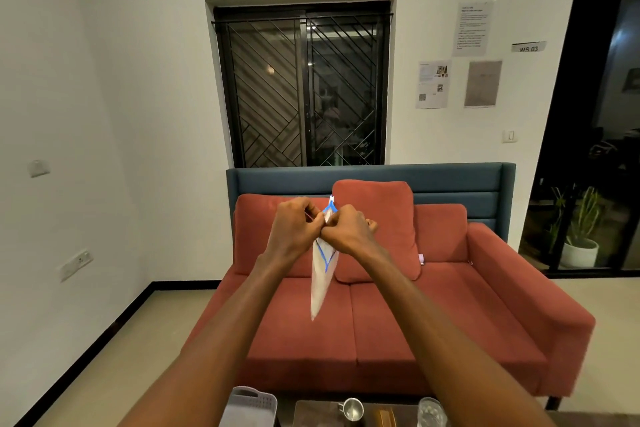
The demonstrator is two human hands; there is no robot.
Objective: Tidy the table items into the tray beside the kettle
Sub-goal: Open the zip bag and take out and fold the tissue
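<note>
Centre frame: left hand (294, 222) and right hand (349, 229) are pinching a bag (322, 274), fingers clamped on its blue zip | tray (249, 406) sitting lower left on counter | risk: the limp bag is slipping, likely dropping if either pinch loosens.

One zip bag (322, 274), one grey tray (251, 406), one metal cup (352, 409), one glass (431, 411), three red cushions (375, 218).

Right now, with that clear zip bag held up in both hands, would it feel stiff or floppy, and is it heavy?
Probably floppy: the clear zip bag hangs limp below the left hand and right hand, tapering to a point. Likely very light, since it looks flat and empty. It may be a bit slippery, as both hands pinch its blue-lined top tightly.
</note>
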